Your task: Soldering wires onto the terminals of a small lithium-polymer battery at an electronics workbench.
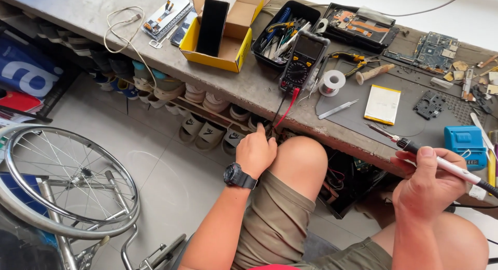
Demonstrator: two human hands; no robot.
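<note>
— What is being held in the right hand (428,184)?

— A white-handled soldering iron with a black collar (430,158) is being gripped there, fingers closed around it, its tip being pointed over the grey mat (410,119) on the concrete desk (233,86).

— And the left hand (255,151)?

— It is being kept curled by the raised knee, at the red and black probe leads (282,112) hanging from the black multimeter (303,62); whether they are being pinched cannot be told.

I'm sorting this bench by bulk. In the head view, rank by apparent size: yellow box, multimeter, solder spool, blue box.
1. yellow box
2. multimeter
3. blue box, though it sits nearer the camera, so its rank is unsure
4. solder spool
</note>
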